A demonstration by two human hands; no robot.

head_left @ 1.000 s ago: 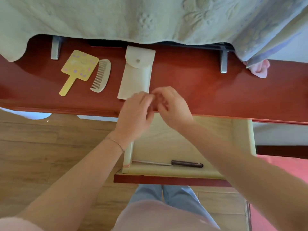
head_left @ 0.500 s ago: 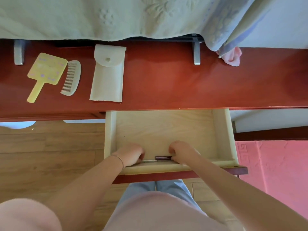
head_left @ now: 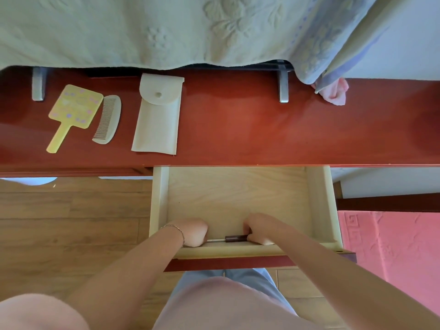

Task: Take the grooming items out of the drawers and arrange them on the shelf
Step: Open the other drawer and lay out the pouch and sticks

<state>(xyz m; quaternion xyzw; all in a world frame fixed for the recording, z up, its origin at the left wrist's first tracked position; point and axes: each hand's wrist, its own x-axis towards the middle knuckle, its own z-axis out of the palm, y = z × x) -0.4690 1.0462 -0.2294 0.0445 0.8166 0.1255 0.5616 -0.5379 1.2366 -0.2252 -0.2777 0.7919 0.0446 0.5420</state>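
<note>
Picking up the last item from the open drawer (head_left: 319,201): both hands down at its near wall on a slim tool (head_left: 234,239) with a dark handle and thin metal shaft. Left hand (head_left: 194,232) curled over the shaft end, right hand (head_left: 258,231) closed around the handle; exact pinch of the fingers hidden. Next: lift clear, carry to the red shelf (head_left: 262,129), lay beside the pouch (head_left: 157,114), comb (head_left: 107,119) and mirror (head_left: 72,110). Compared with half a second ago, nearly unchanged, hands slightly tighter on the tool.
</note>
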